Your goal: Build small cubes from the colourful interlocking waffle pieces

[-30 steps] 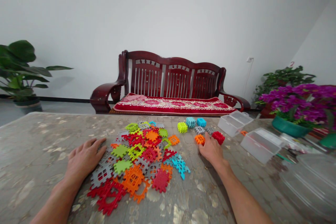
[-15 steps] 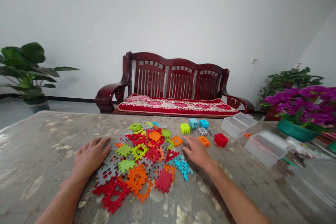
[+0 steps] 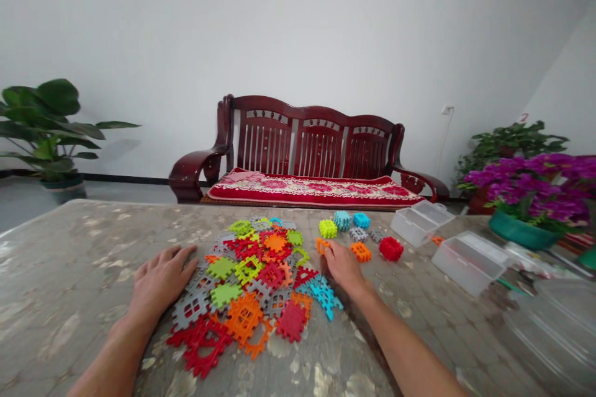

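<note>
My right hand (image 3: pixel 344 268) is closed on an orange window-like interlocking tile (image 3: pixel 321 245), its fingertips partly hidden behind the hand. Flat on the table, my left hand (image 3: pixel 162 276) lies with fingers extended at the left edge of a loose pile of notched plastic tiles. The pile holds a lime green tile (image 3: pixel 226 294), an orange window tile (image 3: pixel 243 315), a red tile (image 3: pixel 292 321) and a blue tile (image 3: pixel 326 298), among several others. Right of my right hand sit an orange stack (image 3: pixel 361 252), a red stack (image 3: pixel 391 249), a lime stack (image 3: pixel 328 229) and blue stacks (image 3: pixel 343 220).
Two clear plastic boxes (image 3: pixel 471 263) stand on the patterned table (image 3: pixel 60 260) at right, near a teal pot (image 3: pixel 521 231) of purple flowers. A clear lid-like container (image 3: pixel 554 329) lies closer. Behind the table is a wooden bench (image 3: pixel 321 142) with a red cover.
My right hand has taken hold of the orange window tile from the pile's right edge and shifted it slightly right. The left hand stays almost in place.
</note>
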Demonstrator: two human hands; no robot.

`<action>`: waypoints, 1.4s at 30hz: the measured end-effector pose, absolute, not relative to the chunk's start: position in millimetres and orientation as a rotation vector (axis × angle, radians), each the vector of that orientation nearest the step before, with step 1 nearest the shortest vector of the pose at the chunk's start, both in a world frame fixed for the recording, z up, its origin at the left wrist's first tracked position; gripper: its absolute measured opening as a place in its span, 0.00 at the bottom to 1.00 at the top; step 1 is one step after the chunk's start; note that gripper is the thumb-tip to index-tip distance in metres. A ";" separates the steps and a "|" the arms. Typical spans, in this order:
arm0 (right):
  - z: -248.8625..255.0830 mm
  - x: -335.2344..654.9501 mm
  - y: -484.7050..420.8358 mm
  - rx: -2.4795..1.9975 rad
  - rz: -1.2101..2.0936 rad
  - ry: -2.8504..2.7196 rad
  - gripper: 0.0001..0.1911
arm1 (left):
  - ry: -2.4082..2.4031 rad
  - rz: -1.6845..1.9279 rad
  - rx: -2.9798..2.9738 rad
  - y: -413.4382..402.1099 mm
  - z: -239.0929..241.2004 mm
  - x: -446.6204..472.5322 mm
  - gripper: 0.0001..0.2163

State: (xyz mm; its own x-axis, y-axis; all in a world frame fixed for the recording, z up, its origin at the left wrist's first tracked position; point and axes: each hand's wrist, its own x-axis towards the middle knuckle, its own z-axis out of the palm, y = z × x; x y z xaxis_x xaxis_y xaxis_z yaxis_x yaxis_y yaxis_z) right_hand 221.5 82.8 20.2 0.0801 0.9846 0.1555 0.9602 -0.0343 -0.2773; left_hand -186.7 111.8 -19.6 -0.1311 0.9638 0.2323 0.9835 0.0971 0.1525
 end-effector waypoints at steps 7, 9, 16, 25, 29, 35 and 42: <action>15.4 244.9 69.6 -2.099 0.088 -1.784 0.22 | -2.249 -0.421 -2.052 112.6 -20.5 -187.4 0.25; 14.1 244.0 63.5 -2.123 0.029 -1.802 0.24 | -2.255 -0.425 -2.048 112.0 -19.7 -187.3 0.25; 15.4 232.6 55.9 -2.235 -0.036 -1.869 0.27 | -2.270 -0.427 -2.044 110.7 -19.0 -187.5 0.26; 16.1 234.4 57.6 -2.199 -0.072 -1.846 0.29 | -2.287 -0.432 -2.051 111.8 -17.8 -186.6 0.25; 30.2 264.2 63.8 -2.146 -0.106 -1.746 0.30 | -2.322 -0.344 -2.026 113.1 -18.4 -186.9 0.25; 40.4 306.9 66.9 -2.259 -0.105 -1.661 0.30 | -2.304 -0.334 -2.017 113.2 -19.1 -186.8 0.24; 32.8 317.8 69.1 -2.331 -0.075 -1.657 0.31 | -2.315 -0.299 -2.017 112.6 -17.9 -185.2 0.25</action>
